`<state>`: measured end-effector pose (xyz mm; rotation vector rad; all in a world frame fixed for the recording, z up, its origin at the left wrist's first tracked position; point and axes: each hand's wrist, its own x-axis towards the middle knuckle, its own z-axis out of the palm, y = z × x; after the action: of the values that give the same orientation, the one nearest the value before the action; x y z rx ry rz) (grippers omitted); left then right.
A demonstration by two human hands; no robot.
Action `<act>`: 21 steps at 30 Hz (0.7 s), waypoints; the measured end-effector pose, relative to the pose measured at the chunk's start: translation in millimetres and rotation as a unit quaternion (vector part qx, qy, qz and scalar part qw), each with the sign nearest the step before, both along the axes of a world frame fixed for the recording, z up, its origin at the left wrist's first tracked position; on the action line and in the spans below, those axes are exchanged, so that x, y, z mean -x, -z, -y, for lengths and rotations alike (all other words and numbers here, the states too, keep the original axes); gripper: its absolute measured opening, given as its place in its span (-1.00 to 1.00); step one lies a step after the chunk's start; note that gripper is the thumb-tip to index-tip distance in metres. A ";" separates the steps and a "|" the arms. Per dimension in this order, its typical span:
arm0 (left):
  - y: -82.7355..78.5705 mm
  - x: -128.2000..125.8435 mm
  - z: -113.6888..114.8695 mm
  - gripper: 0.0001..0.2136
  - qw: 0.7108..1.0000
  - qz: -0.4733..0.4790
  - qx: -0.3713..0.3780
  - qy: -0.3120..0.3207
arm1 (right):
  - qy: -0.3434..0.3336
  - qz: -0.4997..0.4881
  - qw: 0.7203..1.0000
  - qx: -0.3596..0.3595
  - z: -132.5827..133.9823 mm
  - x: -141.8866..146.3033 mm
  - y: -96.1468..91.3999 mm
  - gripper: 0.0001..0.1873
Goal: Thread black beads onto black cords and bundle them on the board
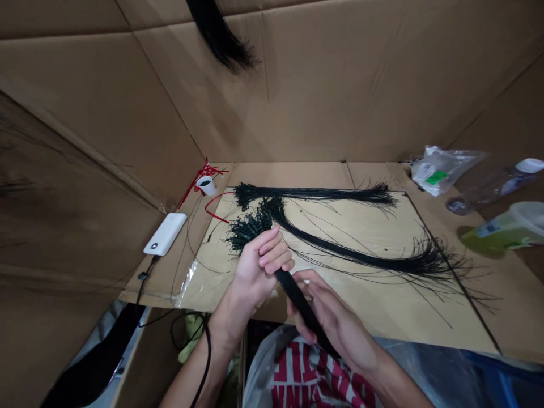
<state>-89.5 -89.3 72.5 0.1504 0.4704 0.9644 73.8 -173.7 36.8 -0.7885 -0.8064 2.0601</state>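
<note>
Tightly wrapped near its knobby, dark green-black end, my left hand (266, 263) grips a thick bundle of thin black strands (301, 300). Lower down the same bundle, my right hand (321, 309) has its fingers curled around it, partly hidden behind the strands. The bundle slants from upper left down toward my lap. Just beyond my hands lies a second black strand bundle (335, 245), curved, with its loose tips fanned out at the right. A straighter third bundle (314, 194) lies behind that one, also with a knobby left end.
Cardboard walls (306, 85) enclose the table (374, 317). At left are a small white cup (206, 185), red ties (207, 169) and a white power bank (165, 233) with a cable. A plastic bag (442, 170), bottle (497, 187) and tilted cup (505, 229) stand right. Another black bundle (221, 37) hangs above.
</note>
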 end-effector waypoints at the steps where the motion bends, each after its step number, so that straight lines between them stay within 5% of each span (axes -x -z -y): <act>1: -1.4 1.0 -0.2 -0.46 1.000 0.005 0.003 -0.001 | 0.016 0.011 1.000 -0.010 0.4 0.9 0.5 -0.60; 8: -9.1 3.3 -0.7 -0.47 1.000 0.008 0.003 -0.016 | 0.109 0.106 0.985 -0.078 3.3 11.5 -0.6 -0.63; 21: -12.2 7.6 0.2 -0.48 1.000 0.010 0.001 -0.021 | 0.158 0.101 0.980 -0.070 0.7 18.0 2.8 -0.60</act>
<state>-97.1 -89.5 84.7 0.1286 0.4576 1.0059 55.8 -174.4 34.1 -0.9898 -0.8651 1.6444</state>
